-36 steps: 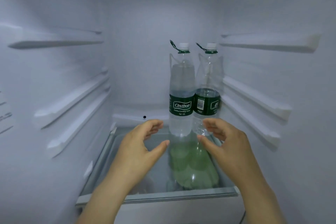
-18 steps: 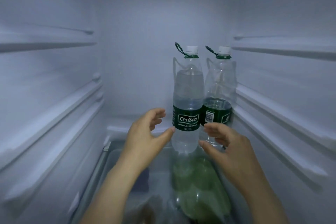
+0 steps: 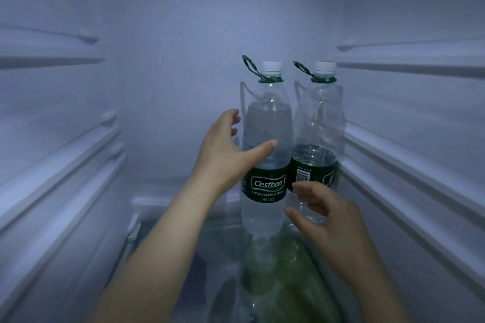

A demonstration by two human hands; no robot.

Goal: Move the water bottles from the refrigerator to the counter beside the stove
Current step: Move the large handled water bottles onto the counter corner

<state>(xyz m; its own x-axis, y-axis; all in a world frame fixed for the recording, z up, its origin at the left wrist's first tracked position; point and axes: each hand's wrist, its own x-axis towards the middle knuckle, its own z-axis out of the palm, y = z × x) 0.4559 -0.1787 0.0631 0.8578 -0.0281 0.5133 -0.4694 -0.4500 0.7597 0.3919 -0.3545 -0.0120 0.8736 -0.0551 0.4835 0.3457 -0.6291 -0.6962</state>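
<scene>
You are looking into the refrigerator (image 3: 170, 60), whose pale walls are filling the frame, with shelf rails (image 3: 52, 165) running along the left and right edges. A glass shelf (image 3: 217, 257) is lying across the lower centre, and something green (image 3: 288, 283) is showing blurred beneath it.

Both water bottles are standing upright on that shelf, right of centre and side by side. The fuller bottle (image 3: 267, 118) is standing on the left, showing its Cestbon label. The emptier bottle (image 3: 319, 123) is standing on the right, showing its barcode, near the right wall.

Your left hand (image 3: 228, 155) is reaching in from the lower left and cupping the fuller bottle above its label. The thumb is lying straight across the front and the fingers are curving round the left side. I cannot tell whether it is gripping.

Your right hand (image 3: 328, 217) is hovering low in front of the emptier bottle, fingers loosely curled and holding nothing.

Each bottle is carrying a white cap (image 3: 272, 67) and a green collar (image 3: 271, 78) with a loop sticking up to the left.
</scene>
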